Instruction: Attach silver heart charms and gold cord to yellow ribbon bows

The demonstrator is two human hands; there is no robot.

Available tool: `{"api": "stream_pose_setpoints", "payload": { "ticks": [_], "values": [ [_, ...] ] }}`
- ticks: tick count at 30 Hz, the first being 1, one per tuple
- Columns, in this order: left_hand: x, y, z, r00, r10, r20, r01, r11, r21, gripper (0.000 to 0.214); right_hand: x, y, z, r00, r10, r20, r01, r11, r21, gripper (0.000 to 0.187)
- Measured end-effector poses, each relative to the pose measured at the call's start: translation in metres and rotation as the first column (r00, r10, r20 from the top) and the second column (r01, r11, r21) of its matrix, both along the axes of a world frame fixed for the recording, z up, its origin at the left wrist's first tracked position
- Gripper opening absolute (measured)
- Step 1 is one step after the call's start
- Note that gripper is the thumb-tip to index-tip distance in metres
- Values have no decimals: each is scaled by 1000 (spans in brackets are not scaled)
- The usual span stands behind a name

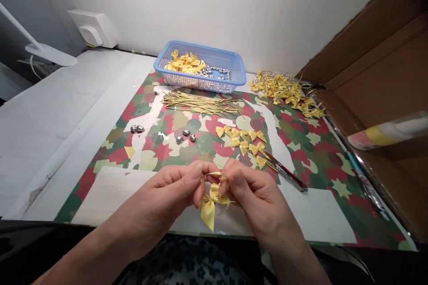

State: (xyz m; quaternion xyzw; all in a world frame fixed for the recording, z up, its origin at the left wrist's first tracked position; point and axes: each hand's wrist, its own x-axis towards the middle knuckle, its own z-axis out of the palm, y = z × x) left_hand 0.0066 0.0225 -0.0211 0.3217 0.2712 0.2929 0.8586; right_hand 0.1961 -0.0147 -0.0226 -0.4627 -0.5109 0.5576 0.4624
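Note:
My left hand (174, 189) and my right hand (256, 196) meet near the table's front edge, both pinched on one small yellow ribbon bow (210, 205). A thin gold cord loop (214, 174) arches above the bow between my fingertips. The bow's tails hang down below my thumbs. Several loose yellow bows (242, 138) lie on the patterned mat (301, 151) just beyond my right hand. Small silver heart charms (186, 136) lie beyond my left hand, with two more silver charms (137, 128) further left.
A blue basket (200, 67) at the back holds yellow bows and silver charms. A bundle of gold cords (200, 103) lies in front of it. Finished gold-looped bows (287, 91) are piled at the back right. A red-handled tool (287, 174) lies right of my hands. A cardboard box (377, 98) stands at right.

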Motion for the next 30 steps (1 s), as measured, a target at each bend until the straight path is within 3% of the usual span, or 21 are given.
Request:
{"api": "stream_pose_setpoints", "payload": {
  "ticks": [3, 10, 14, 19, 25, 30],
  "values": [
    [0, 1, 4, 998, 11, -69, -8, 999, 41, 51, 0, -2, 3, 991, -29, 127, 22, 998, 56, 53],
    [-3, 4, 4, 994, 41, -99, -41, 999, -1, 39, 6, -3, -1, 984, -107, 142, 93, 990, 102, 56],
    [-2, 4, 0, 995, 51, -87, -55, 997, -52, 43, 3, -2, 1, 967, -168, 194, 143, 980, 135, 45],
    [5, 4, 2, 998, 62, -27, -65, 992, -113, 41, -3, -4, 8, 963, -122, 239, 87, 985, 149, 16],
    [9, 7, 2, 997, 22, 79, -11, 991, -131, 46, -9, 0, 11, 962, -68, 264, 15, 980, 201, 15],
    [2, 7, 0, 996, 79, 30, -75, 990, -117, 32, -2, 5, 13, 981, -35, 189, 18, 995, 93, 21]
  ]
}}
